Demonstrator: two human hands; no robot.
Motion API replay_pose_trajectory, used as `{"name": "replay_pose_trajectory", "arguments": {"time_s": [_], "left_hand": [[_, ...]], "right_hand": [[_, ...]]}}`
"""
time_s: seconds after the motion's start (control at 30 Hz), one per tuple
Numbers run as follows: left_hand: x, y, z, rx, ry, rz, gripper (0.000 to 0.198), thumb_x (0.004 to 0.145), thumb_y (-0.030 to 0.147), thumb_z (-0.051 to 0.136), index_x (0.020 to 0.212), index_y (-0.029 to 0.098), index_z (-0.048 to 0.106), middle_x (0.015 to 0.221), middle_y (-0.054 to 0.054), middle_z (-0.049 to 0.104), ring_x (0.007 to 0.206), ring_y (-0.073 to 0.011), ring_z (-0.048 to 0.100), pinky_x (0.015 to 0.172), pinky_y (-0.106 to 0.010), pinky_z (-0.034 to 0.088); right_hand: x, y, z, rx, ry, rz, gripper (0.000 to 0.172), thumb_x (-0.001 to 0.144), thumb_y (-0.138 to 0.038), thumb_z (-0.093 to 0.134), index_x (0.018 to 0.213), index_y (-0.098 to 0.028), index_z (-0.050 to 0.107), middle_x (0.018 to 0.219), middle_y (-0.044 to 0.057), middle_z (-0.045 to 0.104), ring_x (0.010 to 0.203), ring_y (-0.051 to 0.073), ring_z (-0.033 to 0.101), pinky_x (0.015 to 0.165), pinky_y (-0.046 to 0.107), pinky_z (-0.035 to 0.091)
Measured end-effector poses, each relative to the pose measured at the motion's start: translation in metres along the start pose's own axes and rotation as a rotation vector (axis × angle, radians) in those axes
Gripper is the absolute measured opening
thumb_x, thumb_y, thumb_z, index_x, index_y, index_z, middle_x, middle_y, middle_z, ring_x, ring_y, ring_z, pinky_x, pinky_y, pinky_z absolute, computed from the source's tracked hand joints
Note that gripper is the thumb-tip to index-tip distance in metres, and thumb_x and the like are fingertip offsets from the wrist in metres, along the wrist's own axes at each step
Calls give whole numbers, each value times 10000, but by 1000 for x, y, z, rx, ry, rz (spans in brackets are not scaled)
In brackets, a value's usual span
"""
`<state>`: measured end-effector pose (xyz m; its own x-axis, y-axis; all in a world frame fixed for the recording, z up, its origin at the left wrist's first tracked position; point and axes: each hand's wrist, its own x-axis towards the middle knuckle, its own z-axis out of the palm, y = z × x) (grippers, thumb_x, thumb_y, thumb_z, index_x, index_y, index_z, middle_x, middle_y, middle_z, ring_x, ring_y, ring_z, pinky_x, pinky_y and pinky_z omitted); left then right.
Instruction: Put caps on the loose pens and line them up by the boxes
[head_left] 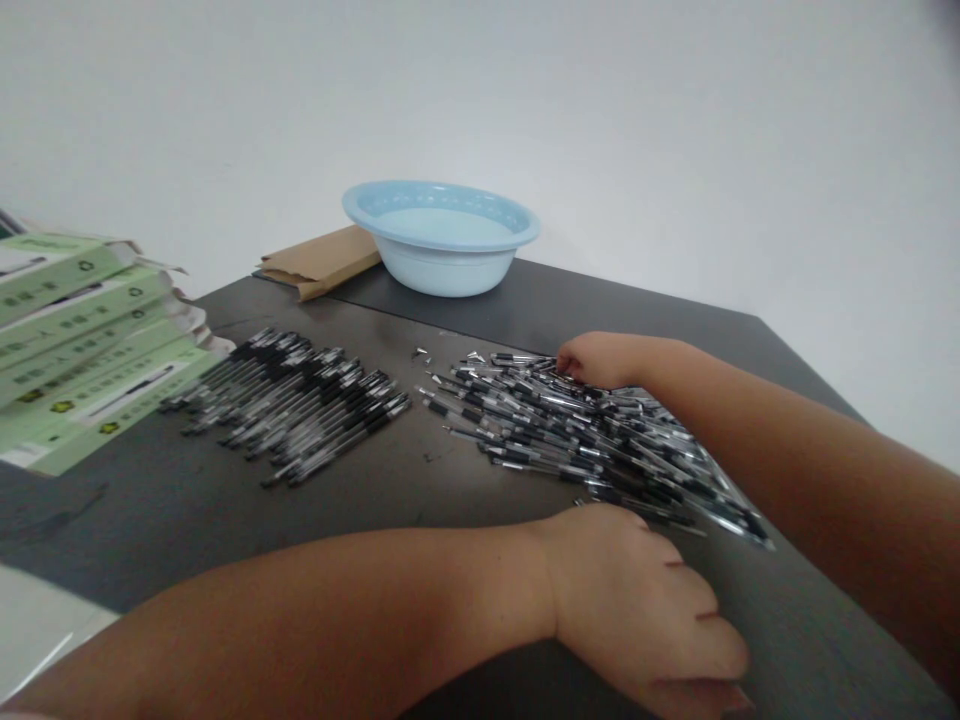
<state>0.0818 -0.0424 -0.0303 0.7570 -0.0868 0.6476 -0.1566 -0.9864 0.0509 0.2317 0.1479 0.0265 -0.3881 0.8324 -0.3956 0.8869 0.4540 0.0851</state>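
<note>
A loose pile of clear and black pens (555, 420) lies right of the middle of the dark table. My right hand (600, 360) is at the pile's far edge, its fingers curled down in a pinch against the pens; what lies between the fingertips is too small to make out. Nearer to the camera, my left hand (652, 610) rests beside the pile's near edge with fingers curled under, and its palm side is hidden. Further left, a second group of pens (300, 400) is laid side by side in slanting rows.
Green and white boxes (82, 340) are stacked at the left. A light blue basin (450, 265) stands at the back of the dark table (450, 490), next to a brown paper bag (322, 258). Small clear bits (421, 354) lie between the pen groups. A white wall rises behind.
</note>
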Motion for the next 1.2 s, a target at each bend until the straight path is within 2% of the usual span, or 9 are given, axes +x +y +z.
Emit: {"name": "replay_pose_trajectory", "arguments": {"time_s": [0.13, 0.27, 0.4, 0.57, 0.63, 0.73, 0.87, 1.0, 1.2], "left_hand": [[0, 2, -3, 13, -12, -7, 327, 807, 553, 795, 665, 270, 711, 693, 50, 748, 512, -162, 639, 411, -346, 434], [0, 2, -6, 5, -34, -19, 325, 835, 540, 772, 671, 267, 706, 695, 48, 745, 515, -155, 629, 425, -341, 428], [-4, 1, -2, 23, 54, -31, 309, 852, 512, 745, 683, 257, 702, 700, 48, 737, 515, -149, 602, 438, -336, 412], [-9, -5, -4, 50, 173, -70, 329, 954, 432, 578, 710, 233, 676, 641, 32, 664, 520, -153, 566, 492, -328, 421], [-9, -9, -10, 93, 191, -136, 343, 974, 409, 535, 714, 223, 660, 624, 22, 632, 544, -158, 575, 514, -325, 422], [-8, -15, -21, 154, 168, -263, 313, 964, 381, 529, 730, 212, 650, 665, 4, 636, 598, -170, 602, 543, -331, 424], [-8, -23, -30, 179, 55, -380, 264, 963, 350, 517, 777, 208, 640, 736, -8, 642, 669, -187, 618, 595, -342, 440], [-9, -29, -32, 180, -5, -461, 256, 976, 330, 497, 788, 204, 617, 735, -11, 613, 680, -187, 592, 617, -346, 430], [-9, -33, -31, 200, -62, -528, 286, 997, 341, 470, 810, 197, 631, 755, -18, 607, 700, -193, 585, 632, -350, 425]], "right_hand": [[-1, -2, 2, -12, 25, 14, 316, 847, -153, 644, 1123, -198, 793, 1087, 105, 817, 940, 278, 748, 737, 318, 496], [-2, -6, 7, -17, 66, 4, 280, 877, -135, 620, 1088, -210, 788, 1081, 100, 814, 959, 268, 743, 754, 307, 490], [-8, -10, 7, -4, 142, 14, 316, 895, -121, 621, 1172, -173, 765, 1123, 143, 800, 1002, 288, 741, 811, 321, 508], [-54, -16, 7, 72, 326, 50, 270, 980, -159, 544, 1142, -145, 760, 1147, 165, 773, 1053, 296, 721, 908, 361, 521], [-89, -21, 22, 194, 429, 84, 252, 1023, -242, 535, 1171, -197, 734, 1119, 111, 778, 985, 258, 732, 861, 351, 552], [-145, -36, 62, 645, 732, 112, 182, 1013, -349, 629, 1139, -258, 723, 1059, 63, 773, 933, 245, 733, 810, 371, 587], [-192, -59, 120, 914, 1079, 110, 121, 983, -300, 714, 1102, -275, 725, 1059, 55, 722, 924, 219, 707, 795, 365, 584], [-205, -68, 142, 1000, 1114, 15, 154, 972, -197, 728, 1097, -287, 735, 1059, 50, 722, 923, 204, 702, 810, 365, 590], [-210, -68, 132, 985, 1090, -51, 187, 960, -141, 729, 1078, -286, 728, 1052, 44, 743, 994, 207, 709, 856, 365, 589]]}}
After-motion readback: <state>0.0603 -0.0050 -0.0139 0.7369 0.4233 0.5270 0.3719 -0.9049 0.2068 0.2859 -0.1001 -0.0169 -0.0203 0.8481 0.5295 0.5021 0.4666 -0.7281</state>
